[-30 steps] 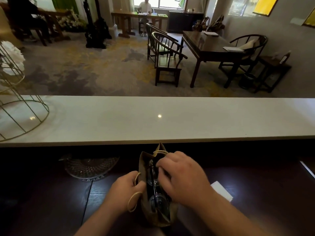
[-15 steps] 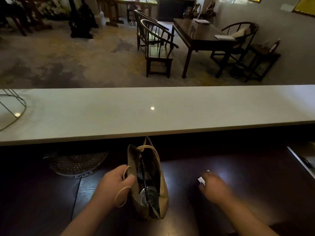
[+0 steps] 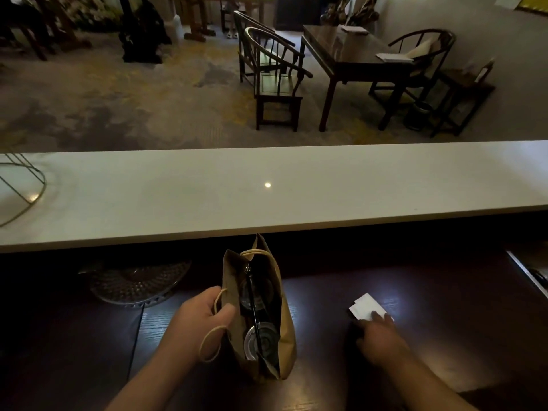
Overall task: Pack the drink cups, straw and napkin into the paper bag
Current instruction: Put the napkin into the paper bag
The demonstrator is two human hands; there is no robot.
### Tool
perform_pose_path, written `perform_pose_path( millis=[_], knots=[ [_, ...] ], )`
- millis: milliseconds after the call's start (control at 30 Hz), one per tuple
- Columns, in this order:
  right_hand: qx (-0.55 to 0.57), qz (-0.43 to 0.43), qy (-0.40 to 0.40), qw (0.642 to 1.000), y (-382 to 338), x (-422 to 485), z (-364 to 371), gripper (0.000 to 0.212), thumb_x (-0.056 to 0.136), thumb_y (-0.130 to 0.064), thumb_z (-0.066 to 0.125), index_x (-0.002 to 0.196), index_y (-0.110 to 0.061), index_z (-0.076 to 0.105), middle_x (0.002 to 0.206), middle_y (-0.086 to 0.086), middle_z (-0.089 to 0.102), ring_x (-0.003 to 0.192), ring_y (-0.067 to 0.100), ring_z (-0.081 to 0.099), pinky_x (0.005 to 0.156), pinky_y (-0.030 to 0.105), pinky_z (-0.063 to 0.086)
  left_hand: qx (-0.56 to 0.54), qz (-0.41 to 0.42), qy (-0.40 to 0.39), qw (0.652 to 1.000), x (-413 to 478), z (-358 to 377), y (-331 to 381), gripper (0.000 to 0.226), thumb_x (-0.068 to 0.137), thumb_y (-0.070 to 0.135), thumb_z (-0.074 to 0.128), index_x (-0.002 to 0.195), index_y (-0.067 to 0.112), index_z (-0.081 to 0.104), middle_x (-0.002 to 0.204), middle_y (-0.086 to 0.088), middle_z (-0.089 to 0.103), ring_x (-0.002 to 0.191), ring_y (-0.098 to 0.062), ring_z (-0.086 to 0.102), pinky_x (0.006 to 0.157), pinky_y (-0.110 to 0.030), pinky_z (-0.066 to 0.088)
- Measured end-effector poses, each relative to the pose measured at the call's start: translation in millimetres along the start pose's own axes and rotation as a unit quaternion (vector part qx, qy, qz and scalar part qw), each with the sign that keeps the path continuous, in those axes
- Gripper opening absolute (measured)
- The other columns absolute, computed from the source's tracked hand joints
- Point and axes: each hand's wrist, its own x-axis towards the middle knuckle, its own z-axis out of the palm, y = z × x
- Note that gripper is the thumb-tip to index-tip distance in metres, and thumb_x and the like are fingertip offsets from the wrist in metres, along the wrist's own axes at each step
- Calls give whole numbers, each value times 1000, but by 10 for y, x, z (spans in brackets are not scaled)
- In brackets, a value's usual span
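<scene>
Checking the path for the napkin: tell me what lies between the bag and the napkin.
Nothing: in the head view, only bare dark tabletop lies between the bag and the napkin. The right hand touches the napkin's near edge.

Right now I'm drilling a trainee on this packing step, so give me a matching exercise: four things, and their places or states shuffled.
Things:
1. straw
2. napkin
3. left hand
4. glass dish

Places or states:
A. on the dark counter, right of the paper bag, under the right hand fingertips
B. gripping the bag's left rim
C. inside the bag, across the cup lids
D. under the white ledge, left of the bag

Pairs: 1-C, 2-A, 3-B, 4-D
</scene>
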Motion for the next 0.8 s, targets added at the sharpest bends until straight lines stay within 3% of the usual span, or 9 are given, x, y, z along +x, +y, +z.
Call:
perform_pose_path(
  millis=[233,367,533,633,733,800],
  knots=[
    [0,2,7,1000,31,54,39,73,89,-41,51,156,-18,32,162,8,29,142,30,35,118,39,30,-8,-3,4,1000,-31,-13,-38,39,73,56,55,76,17,60,66,-6,67,71,-38,69,67,-60,59],
    [42,-19,18,999,-120,-49,-53,66,88,-36,57,149,-15,42,149,5,48,131,26,52,109,31,41,-1,1,11,1000,-43,-22,-43,42,71,58,52,77,18,61,70,-6,68,72,-35,68,67,-58,58],
    [102,-110,-3,989,-587,-398,-176,69,93,-31,58,157,-21,33,152,9,48,132,28,53,106,28,41,3,-5,10,1000,-75,-49,-19,36,73,55,53,77,20,61,72,-6,70,71,-31,68,68,-54,58],
    [154,-153,29,976,-834,-616,-328,54,91,-35,55,144,-20,53,132,7,63,115,24,64,94,27,48,-7,-10,4,1000,-88,-69,3,39,73,57,53,77,18,60,75,-7,70,70,-29,67,70,-53,57],
    [206,-154,119,959,-989,-793,-557,46,89,-52,53,122,-25,71,118,-2,70,104,18,67,87,28,52,-1,-13,1,1000,-100,-82,9,40,74,58,52,79,20,63,75,-3,71,65,-19,66,72,-50,58],
    [216,-144,174,950,-1057,-852,-720,29,90,-38,64,114,-28,76,114,-4,72,105,17,67,86,28,51,7,-12,-1,1000,-106,-92,15,40,74,61,51,81,24,65,74,2,72,68,-19,68,72,-48,58]
  ],
)
